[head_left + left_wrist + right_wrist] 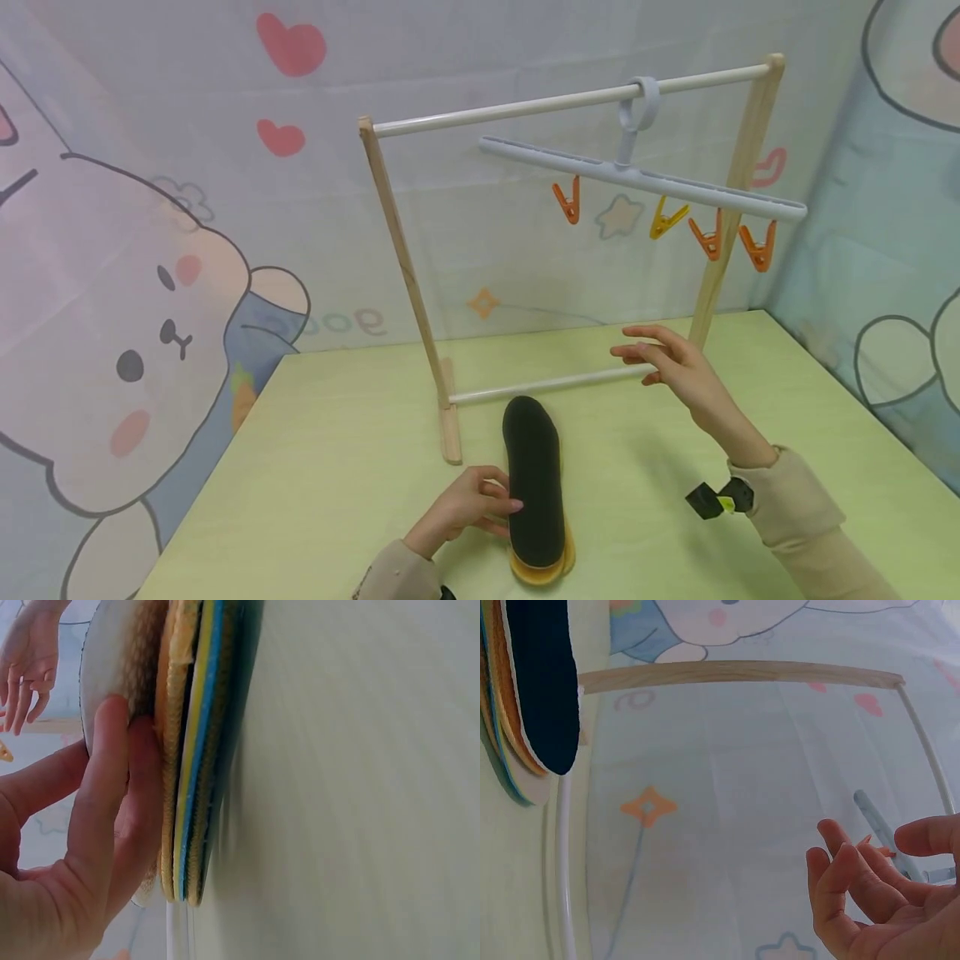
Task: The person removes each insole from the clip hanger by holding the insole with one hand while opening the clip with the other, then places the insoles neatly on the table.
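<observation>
A black-topped insole (534,475) lies lengthwise on a stack of other insoles (187,780), whose tan, yellow and blue edges show in the left wrist view. My left hand (474,502) pinches the black insole at its left side, thumb on top and fingers at its edge. The insole is tilted up from the stack in the left wrist view, its pale underside showing. My right hand (678,367) hangs in the air with loosely bent fingers, holding nothing. Above it is a grey hanger (555,160) with orange clips (759,247) and a yellow clip (666,220).
A rack with wooden posts (405,258) and white rods (502,113) stands on the pale green table (322,475). The hanger hooks over its top rod. A lower rod (551,385) runs behind the insoles. Behind the rack hangs a cartoon-printed curtain (450,50).
</observation>
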{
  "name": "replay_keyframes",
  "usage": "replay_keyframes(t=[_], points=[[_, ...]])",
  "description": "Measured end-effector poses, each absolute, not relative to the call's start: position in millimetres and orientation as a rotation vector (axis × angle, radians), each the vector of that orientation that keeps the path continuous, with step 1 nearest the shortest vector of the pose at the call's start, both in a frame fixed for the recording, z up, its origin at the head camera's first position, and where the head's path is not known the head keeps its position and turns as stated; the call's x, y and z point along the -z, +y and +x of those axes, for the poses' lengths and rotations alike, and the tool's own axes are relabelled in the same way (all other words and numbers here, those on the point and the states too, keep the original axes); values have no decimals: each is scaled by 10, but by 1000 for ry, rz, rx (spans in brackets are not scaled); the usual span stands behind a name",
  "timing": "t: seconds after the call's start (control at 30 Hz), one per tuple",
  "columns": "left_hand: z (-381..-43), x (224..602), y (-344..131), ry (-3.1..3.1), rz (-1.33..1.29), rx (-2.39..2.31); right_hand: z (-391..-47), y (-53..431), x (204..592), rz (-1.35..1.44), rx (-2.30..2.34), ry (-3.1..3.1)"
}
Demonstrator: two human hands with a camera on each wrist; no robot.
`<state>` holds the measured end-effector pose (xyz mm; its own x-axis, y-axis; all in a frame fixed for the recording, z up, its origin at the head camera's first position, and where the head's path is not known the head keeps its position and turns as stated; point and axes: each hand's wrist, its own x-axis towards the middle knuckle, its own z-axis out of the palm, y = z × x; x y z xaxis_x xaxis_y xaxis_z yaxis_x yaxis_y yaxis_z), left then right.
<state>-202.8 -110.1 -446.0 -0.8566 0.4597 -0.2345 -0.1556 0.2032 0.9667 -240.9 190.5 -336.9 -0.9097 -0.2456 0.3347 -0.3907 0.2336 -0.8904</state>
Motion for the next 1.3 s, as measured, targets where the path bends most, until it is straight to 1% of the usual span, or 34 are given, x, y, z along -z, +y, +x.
replay_keyframes(t=[0.37, 0.8, 1.3], points=[[-2019, 4464, -1109, 2055, 273, -1672, -2393, 1948, 3488, 625, -1821, -2367], [-2011, 4436, -1132, 2175, 286, -1565, -2350, 1972, 3586, 577, -1849, -2381], [-2010, 4333, -1202, 2258, 282, -1591, -2320, 2072, 3709, 635, -1808, -2386]])
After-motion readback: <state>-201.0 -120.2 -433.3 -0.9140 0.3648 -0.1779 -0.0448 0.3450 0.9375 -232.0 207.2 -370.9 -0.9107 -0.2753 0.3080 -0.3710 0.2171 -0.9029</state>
